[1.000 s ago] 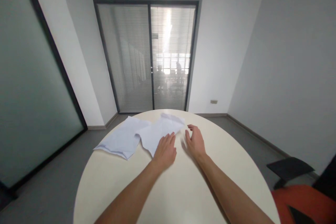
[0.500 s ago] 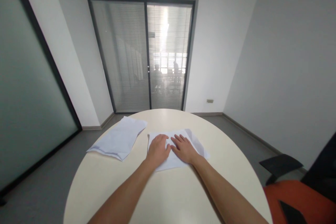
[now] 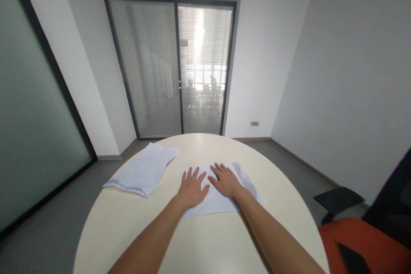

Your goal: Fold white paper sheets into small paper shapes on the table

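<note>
A folded white cloth (image 3: 215,203) lies flat on the round table in front of me. My left hand (image 3: 192,188) rests palm down on its left part, fingers spread. On its upper middle lies my right hand (image 3: 224,180), also palm down with the fingers stretched out. The cloth's right side looks loose and creased, and both hands hide part of its middle. To the left, a second folded white cloth (image 3: 143,169) lies near the table's edge, apart from my hands.
The cream round table (image 3: 199,244) carries both cloths. At the right stands an office chair with an orange seat (image 3: 366,239) and a black armrest (image 3: 338,199). Beyond the table is a glass door with blinds (image 3: 147,72); a frosted glass panel (image 3: 38,115) is on the left.
My left hand's fingers have spread out flat, where they were bunched closer before. The cloth under my hands has shifted slightly toward me and to the right.
</note>
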`<state>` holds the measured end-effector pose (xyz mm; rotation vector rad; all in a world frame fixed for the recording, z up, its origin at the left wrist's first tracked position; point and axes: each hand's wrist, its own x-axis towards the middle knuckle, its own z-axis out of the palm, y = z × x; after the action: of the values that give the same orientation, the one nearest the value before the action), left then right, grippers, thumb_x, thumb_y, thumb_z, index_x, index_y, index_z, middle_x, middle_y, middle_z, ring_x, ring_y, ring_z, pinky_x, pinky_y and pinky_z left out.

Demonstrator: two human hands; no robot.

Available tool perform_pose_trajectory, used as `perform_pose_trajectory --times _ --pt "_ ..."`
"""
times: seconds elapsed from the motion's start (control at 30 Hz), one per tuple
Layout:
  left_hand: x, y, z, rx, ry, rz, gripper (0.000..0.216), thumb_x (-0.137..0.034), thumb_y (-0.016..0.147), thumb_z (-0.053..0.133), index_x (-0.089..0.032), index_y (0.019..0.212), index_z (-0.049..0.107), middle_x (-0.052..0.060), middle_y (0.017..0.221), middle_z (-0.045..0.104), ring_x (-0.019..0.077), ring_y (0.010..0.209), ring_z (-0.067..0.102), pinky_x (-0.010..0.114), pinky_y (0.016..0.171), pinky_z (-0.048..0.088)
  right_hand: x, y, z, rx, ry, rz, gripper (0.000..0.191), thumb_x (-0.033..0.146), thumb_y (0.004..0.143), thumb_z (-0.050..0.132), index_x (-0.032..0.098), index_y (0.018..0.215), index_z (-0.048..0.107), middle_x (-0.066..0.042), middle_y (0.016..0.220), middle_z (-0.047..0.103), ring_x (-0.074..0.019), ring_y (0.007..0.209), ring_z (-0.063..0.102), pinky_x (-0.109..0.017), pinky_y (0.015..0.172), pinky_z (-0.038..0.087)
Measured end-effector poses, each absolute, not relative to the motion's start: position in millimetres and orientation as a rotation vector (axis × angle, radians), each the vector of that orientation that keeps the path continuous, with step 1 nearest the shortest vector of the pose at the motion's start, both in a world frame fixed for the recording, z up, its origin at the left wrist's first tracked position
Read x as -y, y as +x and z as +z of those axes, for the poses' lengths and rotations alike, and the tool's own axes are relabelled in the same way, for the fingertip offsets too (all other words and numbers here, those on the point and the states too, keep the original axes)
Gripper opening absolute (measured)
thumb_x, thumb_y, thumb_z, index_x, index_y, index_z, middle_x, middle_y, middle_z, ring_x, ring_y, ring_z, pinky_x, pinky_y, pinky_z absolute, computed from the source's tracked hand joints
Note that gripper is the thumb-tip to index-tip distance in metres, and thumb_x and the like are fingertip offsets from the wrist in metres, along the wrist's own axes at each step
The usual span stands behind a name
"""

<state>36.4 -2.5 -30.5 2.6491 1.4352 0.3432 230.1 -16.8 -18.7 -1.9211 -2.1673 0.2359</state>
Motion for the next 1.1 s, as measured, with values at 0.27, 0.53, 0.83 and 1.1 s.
perform_pose_trajectory --times 0.27,0.53,0.83,1.1 --pt "2.7 35.5 -26.5 -1.44 2.627 0.307 0.061 -0.055 0.096 0.038 -0.029 0.152 0.04 0.008 0.164 0.026 0.0381 0.151 0.016 0.06 0.121 0.014 13.0 264.0 -21.6 1.738 -2.325 0.098 0.073 0.062 0.097 0.031 0.016 0.154 0.036 -0.016 0.163 0.028 -0.039 0.15 0.021 -0.058 0.117 0.017" --pt "1.5 33.8 -28.1 -1.462 2.628 0.336 0.061 -0.054 0.096 0.039 -0.029 0.151 0.042 0.009 0.164 0.027 0.0385 0.151 0.018 0.059 0.121 0.016 13.7 282.8 -17.6 1.574 -2.354 -0.151 0.066 0.047 0.096 0.045 0.01 0.151 0.041 -0.022 0.157 0.036 -0.0393 0.145 0.032 -0.055 0.115 0.024" --pt "-2.7 32.0 -29.1 -1.531 2.634 0.373 0.057 -0.049 0.096 0.041 -0.031 0.151 0.042 0.009 0.162 0.031 0.0382 0.149 0.024 0.058 0.119 0.021 26.6 200.8 -14.1 2.19 -1.755 0.236 0.059 0.051 0.103 0.025 0.022 0.152 0.042 -0.01 0.161 0.034 -0.0292 0.148 0.03 -0.05 0.119 0.024" --pt "-9.8 24.5 -27.3 -1.658 2.589 0.37 0.055 -0.049 0.097 0.036 -0.03 0.149 0.045 0.008 0.161 0.035 0.0376 0.148 0.028 0.057 0.117 0.025 18.5 248.0 -17.2 2.05 -2.07 0.141 0.065 0.055 0.1 0.036 0.018 0.153 0.04 -0.014 0.162 0.031 -0.0329 0.15 0.025 -0.049 0.119 0.021"
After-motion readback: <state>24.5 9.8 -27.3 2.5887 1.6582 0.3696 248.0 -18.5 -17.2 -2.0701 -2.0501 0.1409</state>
